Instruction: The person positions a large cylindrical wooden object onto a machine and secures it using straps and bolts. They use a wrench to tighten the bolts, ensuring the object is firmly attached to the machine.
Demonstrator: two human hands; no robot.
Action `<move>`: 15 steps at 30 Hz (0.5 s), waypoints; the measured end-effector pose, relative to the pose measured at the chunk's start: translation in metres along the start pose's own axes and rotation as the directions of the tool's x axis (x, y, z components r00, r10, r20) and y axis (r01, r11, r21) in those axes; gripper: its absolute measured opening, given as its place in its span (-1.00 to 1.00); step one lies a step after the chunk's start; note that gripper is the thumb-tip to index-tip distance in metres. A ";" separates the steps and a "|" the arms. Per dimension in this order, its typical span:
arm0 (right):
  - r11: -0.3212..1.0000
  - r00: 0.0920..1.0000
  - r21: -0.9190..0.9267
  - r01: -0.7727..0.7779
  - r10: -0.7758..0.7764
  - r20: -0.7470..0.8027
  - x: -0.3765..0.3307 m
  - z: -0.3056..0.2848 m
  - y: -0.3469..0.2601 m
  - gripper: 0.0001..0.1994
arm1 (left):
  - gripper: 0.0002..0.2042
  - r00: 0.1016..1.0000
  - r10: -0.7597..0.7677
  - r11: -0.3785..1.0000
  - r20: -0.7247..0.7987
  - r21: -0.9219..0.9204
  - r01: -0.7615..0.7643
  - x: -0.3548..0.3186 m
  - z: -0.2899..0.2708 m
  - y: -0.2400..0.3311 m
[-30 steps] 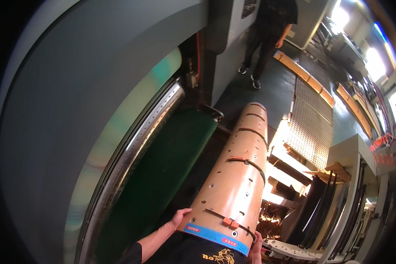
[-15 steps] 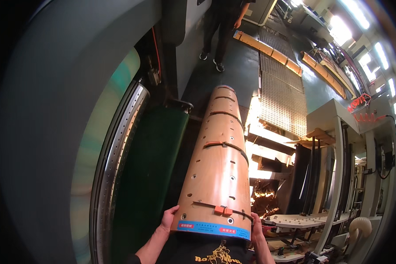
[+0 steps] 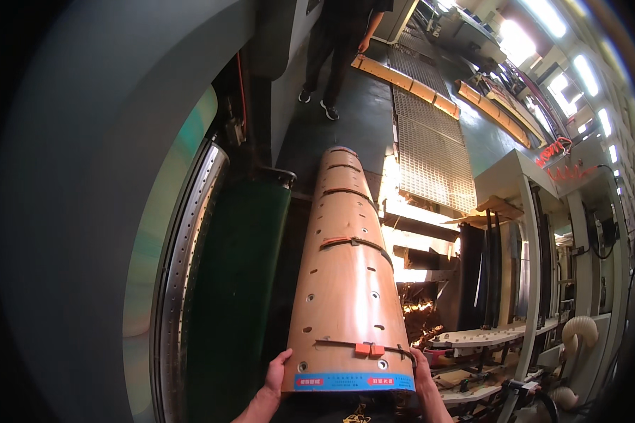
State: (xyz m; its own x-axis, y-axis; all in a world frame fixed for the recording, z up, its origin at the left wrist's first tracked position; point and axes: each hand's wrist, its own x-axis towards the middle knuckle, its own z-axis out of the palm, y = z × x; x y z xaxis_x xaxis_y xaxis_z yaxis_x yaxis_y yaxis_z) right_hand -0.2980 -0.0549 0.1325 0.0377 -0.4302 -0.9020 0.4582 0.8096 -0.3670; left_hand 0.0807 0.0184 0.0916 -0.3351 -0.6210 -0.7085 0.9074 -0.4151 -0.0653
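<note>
A long curved wooden rotary die (image 3: 339,296) stretches away from me, its near end close to my body. It carries bolt holes, dark blade strips across it, orange rubber blocks (image 3: 369,350) and a blue printed label strip (image 3: 353,381) along the near edge. My left hand (image 3: 276,372) grips the left near edge, thumb on top. At the right near edge my right hand (image 3: 422,366) is closed on the die, its fingers partly hidden behind it.
On the left stand a large grey machine, a perforated metal cylinder (image 3: 190,240) and a dark green surface (image 3: 243,282). A person (image 3: 331,49) stands ahead beside another curved wooden board (image 3: 406,84). To the right are a metal grating (image 3: 434,155) and a machine frame (image 3: 536,240).
The die's near end and both hands sit slightly lower and farther right in the picture. The surroundings have shifted left as the view turned. Both hands keep their grip.
</note>
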 end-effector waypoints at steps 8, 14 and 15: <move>1.000 1.000 -0.026 -0.012 0.011 -0.027 -0.029 -0.030 0.036 -0.60 | -0.52 0.997 0.081 0.995 -0.019 0.053 -0.080 -0.031 -0.034 -0.034; 0.999 0.999 -0.025 0.033 -0.032 0.036 -0.035 -0.076 0.051 -0.62 | -0.52 0.991 0.108 0.991 0.083 0.064 -0.113 -0.041 -0.046 -0.066; 0.999 0.999 -0.022 0.031 -0.031 0.036 -0.037 -0.080 0.048 -0.62 | -0.52 0.988 0.130 0.987 0.079 0.081 -0.137 -0.041 -0.049 -0.075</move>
State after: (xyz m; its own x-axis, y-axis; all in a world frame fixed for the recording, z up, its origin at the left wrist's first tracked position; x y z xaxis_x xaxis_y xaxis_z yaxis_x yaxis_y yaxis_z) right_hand -0.3485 0.0317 0.1297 0.0560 -0.4690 -0.8814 0.4399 0.8041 -0.3999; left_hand 0.0390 0.1075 0.0905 -0.2328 -0.7203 -0.6534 0.9212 -0.3786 0.0892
